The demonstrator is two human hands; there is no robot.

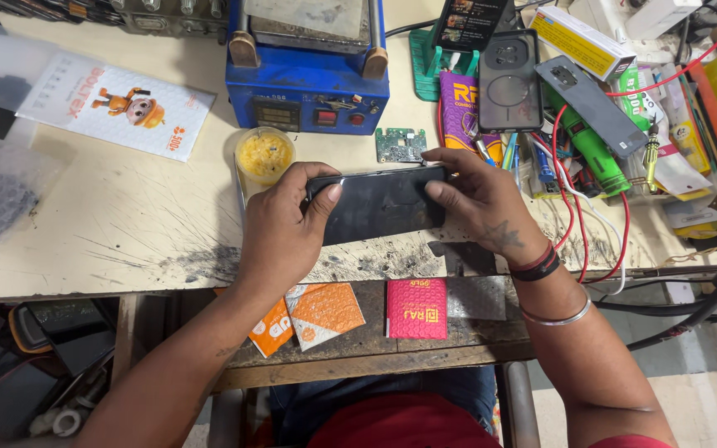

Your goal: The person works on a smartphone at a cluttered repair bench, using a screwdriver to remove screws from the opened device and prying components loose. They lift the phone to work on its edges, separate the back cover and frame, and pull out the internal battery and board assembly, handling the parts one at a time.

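A black smartphone (379, 203) lies lengthwise over the front part of a scarred, cream-coloured workbench (126, 224). My left hand (280, 228) grips its left end, thumb laid on the dark glass. At the other end, my right hand (483, 199) holds the phone, fingers curled over the top right corner. Both wrists come up from the bottom of the view. On the right wrist are a black band and a metal bangle.
Behind the phone stand a blue heating machine (309, 79), a small tub of yellow paste (264, 153) and a green circuit board (401, 144). Phone cases, a green tool (595, 153), red wires and boxes crowd the right. A printed sheet (118, 108) lies left. Coloured packets (417, 309) sit on a lower shelf.
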